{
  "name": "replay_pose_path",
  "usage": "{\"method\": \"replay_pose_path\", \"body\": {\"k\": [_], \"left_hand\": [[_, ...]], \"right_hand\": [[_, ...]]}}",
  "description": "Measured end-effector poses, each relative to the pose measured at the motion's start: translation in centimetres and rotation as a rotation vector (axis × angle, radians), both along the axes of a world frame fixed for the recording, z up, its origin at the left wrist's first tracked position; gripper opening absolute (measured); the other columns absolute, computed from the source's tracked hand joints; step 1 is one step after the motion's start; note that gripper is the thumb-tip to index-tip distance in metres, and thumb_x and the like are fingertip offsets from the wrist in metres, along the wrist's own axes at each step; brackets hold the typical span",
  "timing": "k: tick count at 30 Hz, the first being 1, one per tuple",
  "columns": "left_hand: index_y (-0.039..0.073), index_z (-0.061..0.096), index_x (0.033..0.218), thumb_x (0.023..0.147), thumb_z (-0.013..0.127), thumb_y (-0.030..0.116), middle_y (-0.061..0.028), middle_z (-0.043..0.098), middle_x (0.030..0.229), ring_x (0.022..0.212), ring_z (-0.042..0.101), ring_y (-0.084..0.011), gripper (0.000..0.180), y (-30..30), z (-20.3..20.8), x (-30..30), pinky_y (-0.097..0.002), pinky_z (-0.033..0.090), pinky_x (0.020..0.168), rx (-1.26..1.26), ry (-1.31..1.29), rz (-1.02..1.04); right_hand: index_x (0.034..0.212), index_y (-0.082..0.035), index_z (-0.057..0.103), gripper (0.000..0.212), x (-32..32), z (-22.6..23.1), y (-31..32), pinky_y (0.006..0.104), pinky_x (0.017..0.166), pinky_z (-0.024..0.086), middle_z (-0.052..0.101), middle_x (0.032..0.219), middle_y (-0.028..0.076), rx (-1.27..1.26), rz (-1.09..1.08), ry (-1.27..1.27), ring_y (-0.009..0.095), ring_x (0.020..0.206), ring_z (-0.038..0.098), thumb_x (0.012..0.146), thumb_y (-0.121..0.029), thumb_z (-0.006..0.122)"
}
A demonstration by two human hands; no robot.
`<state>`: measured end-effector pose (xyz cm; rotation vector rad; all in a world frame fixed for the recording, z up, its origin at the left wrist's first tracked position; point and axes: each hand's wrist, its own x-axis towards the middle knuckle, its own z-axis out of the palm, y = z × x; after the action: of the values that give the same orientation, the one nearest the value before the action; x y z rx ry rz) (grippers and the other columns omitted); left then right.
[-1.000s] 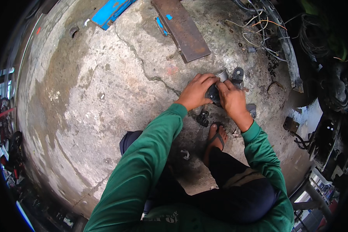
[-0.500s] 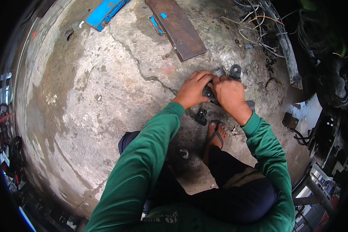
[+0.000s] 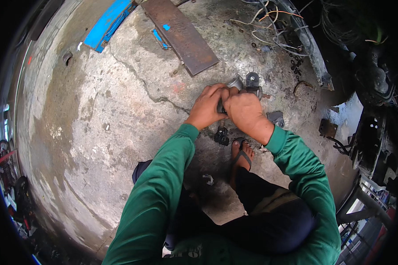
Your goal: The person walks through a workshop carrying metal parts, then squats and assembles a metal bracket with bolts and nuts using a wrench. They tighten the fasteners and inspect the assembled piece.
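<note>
My left hand (image 3: 206, 106) curls around a dark metal part (image 3: 221, 105), thumb on the near side and fingers on the far side. Pressed up against it, my right hand (image 3: 245, 111) is closed over the same part, with its fingertips mostly hidden. Most of the part is covered by the hands, so its full shape does not show. Just past the fingers a silvery curved metal piece (image 3: 236, 82) sticks out. A dark bracket with a round holed end (image 3: 252, 80) lies beyond my right hand. Below the hands a black jointed piece (image 3: 221, 136) rests on the concrete.
A grey flat piece (image 3: 276, 118) lies right of my right wrist. Farther off are a rusty steel plate (image 3: 181, 37) and a blue metal case (image 3: 108, 24). Loose wires (image 3: 274, 33) and a long metal rail (image 3: 311, 48) run along the right. My sandalled foot (image 3: 242, 154) stands close by.
The view has shifted, so floor things appear farther left. My right hand has turned and closed more over the part, covering the dark end that showed between the hands.
</note>
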<state>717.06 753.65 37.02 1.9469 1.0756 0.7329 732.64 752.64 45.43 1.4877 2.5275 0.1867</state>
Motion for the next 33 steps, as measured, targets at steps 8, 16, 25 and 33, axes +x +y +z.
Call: {"method": "replay_pose_path", "body": {"k": [8, 16, 25, 33], "left_hand": [[0.006, 0.058, 0.135, 0.061, 0.094, 0.019, -0.0087, 0.053, 0.146, 0.132, 0.051, -0.0361, 0.083, 0.0, -0.1, 0.3, -0.0466, 0.046, 0.111, 0.010, 0.013, 0.011], [0.005, 0.059, 0.133, 0.061, 0.094, 0.024, -0.0101, 0.054, 0.145, 0.130, 0.052, -0.0368, 0.082, 0.1, 0.0, 0.2, -0.0467, 0.047, 0.109, 0.047, 0.043, 0.009], [0.011, 0.056, 0.142, 0.060, 0.095, 0.022, -0.0123, 0.054, 0.144, 0.131, 0.052, -0.0378, 0.091, 0.2, 0.3, 0.6, -0.0482, 0.048, 0.108, 0.047, 0.092, -0.053], [0.008, 0.059, 0.137, 0.072, 0.092, 0.021, -0.0158, 0.053, 0.144, 0.134, 0.052, -0.0398, 0.074, -0.1, 3.3, 1.7, -0.0469, 0.046, 0.109, 0.035, 0.060, -0.065]], "right_hand": [[0.098, -0.003, 0.071, 0.029, 0.4, 0.6, 0.5, 0.0362, 0.065, 0.059, 0.073, 0.086, 0.009, -0.084, -0.011, 0.076, 0.025, 0.076, 0.075, 0.077, -0.022, 0.076], [0.105, -0.001, 0.072, 0.033, 0.9, 0.3, 0.4, 0.0363, 0.071, 0.058, 0.074, 0.096, 0.011, -0.135, -0.064, 0.096, 0.024, 0.085, 0.075, 0.077, -0.017, 0.074], [0.082, -0.003, 0.069, 0.039, 5.4, 2.6, 0.1, 0.0440, 0.064, 0.053, 0.068, 0.074, 0.015, -0.242, -0.125, 0.513, 0.035, 0.070, 0.070, 0.098, -0.039, 0.066], [0.108, -0.007, 0.071, 0.029, 28.8, -10.0, 6.4, 0.0475, 0.082, 0.056, 0.074, 0.105, 0.018, 0.378, -0.766, 0.751, 0.038, 0.098, 0.071, 0.091, -0.030, 0.071]]}}
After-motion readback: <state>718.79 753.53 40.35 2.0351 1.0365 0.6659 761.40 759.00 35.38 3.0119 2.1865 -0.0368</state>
